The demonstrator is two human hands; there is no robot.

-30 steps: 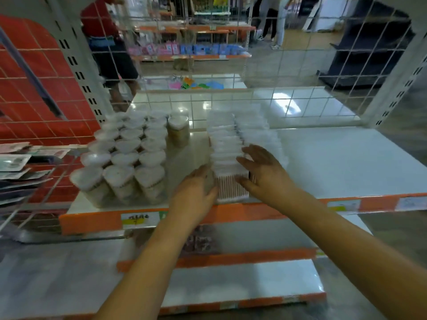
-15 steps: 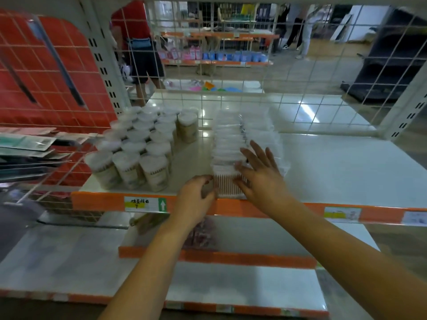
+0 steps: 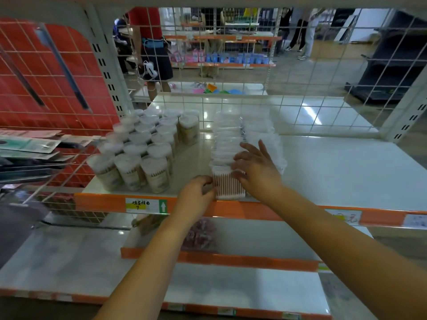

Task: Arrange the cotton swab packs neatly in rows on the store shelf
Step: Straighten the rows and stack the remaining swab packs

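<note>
- On the white metal store shelf (image 3: 335, 172) with its orange front edge strip (image 3: 277, 212), clear plastic packs of pink-stemmed cotton swabs (image 3: 227, 144) stand on end in two rows that run from the front edge back toward the white wire grid back panel (image 3: 300, 107).
- At the head of the left row, the front pack (image 3: 227, 184) stands upright just behind the orange strip, its pink stems showing through the wrapper.
- The left hand (image 3: 197, 195) is at this pack's left side, fingers curled in with the tips against its edge; whether it grips or only touches cannot be told.
- The right hand (image 3: 256, 172) lies across the right side of the front pack and the packs behind it, fingers straight and spread, pressing flat against them.
- The right row (image 3: 265, 139) sits touching the left one and is partly hidden by the right hand.
- To the left on the same shelf, well apart from the packs, round clear tubs of wooden-stick swabs with white lids (image 3: 143, 155) stand in a tight block.
- A yellow and green price label (image 3: 146, 205) is fixed to the orange strip below the tubs.
- Below, a lower white shelf (image 3: 265, 239) holds a blurred pinkish packet (image 3: 201, 236).
- Beyond the grid, a person in a red top (image 3: 147, 26) stands in the aisle.
</note>
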